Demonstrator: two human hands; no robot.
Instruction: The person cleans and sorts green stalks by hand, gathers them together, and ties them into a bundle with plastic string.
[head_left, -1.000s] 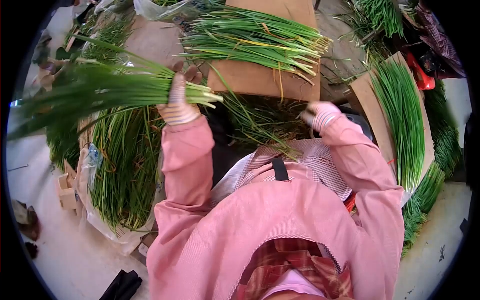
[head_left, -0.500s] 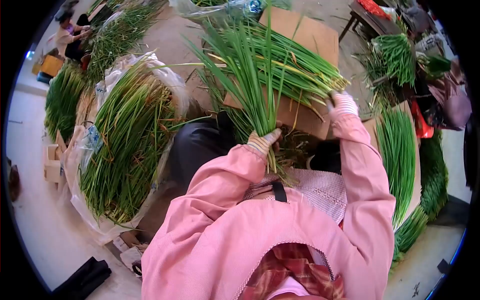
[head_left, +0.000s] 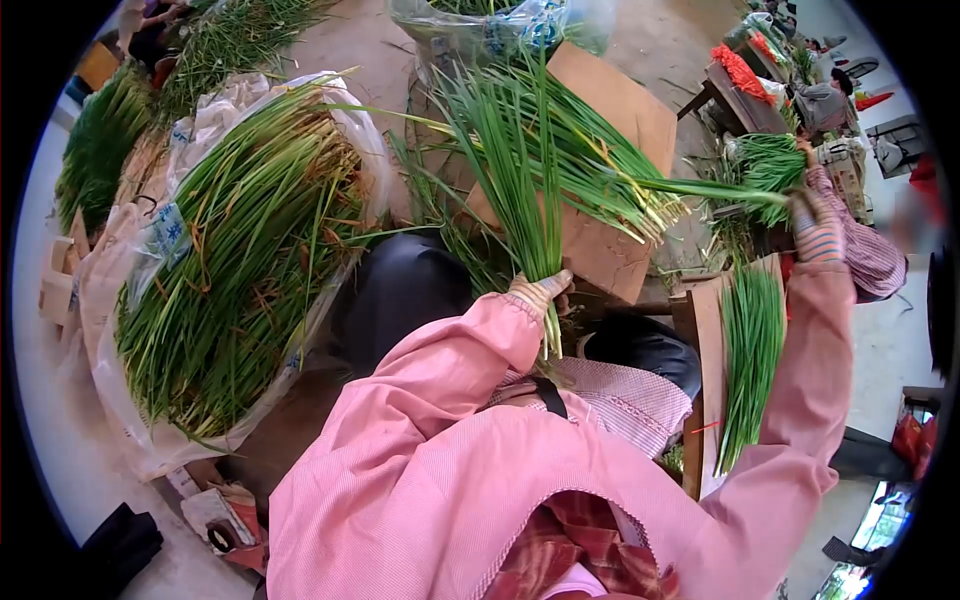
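My left hand (head_left: pixel 541 290), in a striped glove, is closed around the lower ends of a bunch of long green stalks (head_left: pixel 525 190) that fan upward. My right hand (head_left: pixel 815 228), gloved too, is stretched far to the right, pinching the end of a few green stalks (head_left: pixel 725 190) that trail leftward. Between the hands, a pile of green stalks (head_left: pixel 600 160) rests on a brown board (head_left: pixel 625 90), pale ends toward the right. Another row of stalks (head_left: pixel 752 350) lies on a board beside my right arm.
At the left, a plastic-lined heap of stalks (head_left: pixel 240 250) bulges beside my dark-clad knee (head_left: pixel 400 290). A clear plastic bag (head_left: pixel 500 35) stands at the top. A co-worker's sleeve (head_left: pixel 865 240) and a bench (head_left: pixel 740 95) with a red net bag are at the right.
My right hand has moved from the board pile out to the right, drawing a few stalks with it. My left hand keeps its bunch. The view has shifted rightward.
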